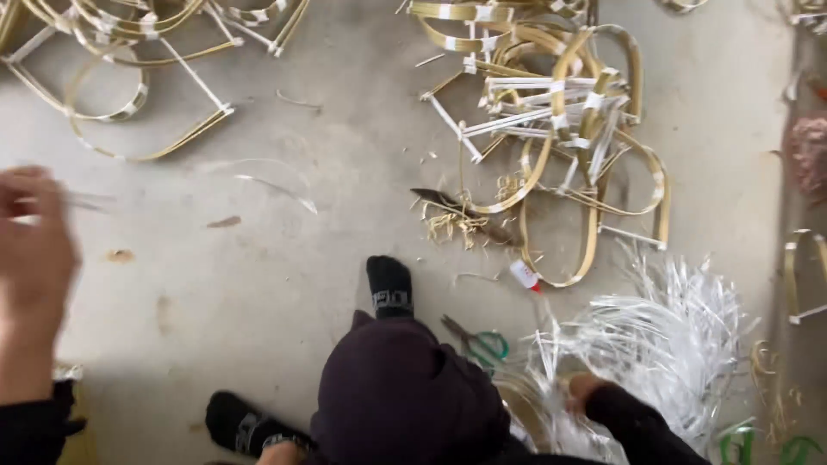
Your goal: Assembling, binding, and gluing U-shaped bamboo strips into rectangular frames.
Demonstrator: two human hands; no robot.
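**Thin strip raised at the left, bundle of strips at the right**

The left hand (pixel 33 250) is lifted at the left edge, blurred, fingers closed around a thin pale strip (pixel 258 176) that arcs out over the concrete floor (pixel 345 155). The strip looks light, springy and easily kinked; it seems best pinched near one end. The right hand (pixel 584 389) reaches into a white strip bundle (pixel 672 336) near right; whether it is pinching anything I cannot tell. Green-handled scissors (pixel 478 343) lie just beside that bundle. Bent bamboo frames (pixel 560 129) are heaped farther off.
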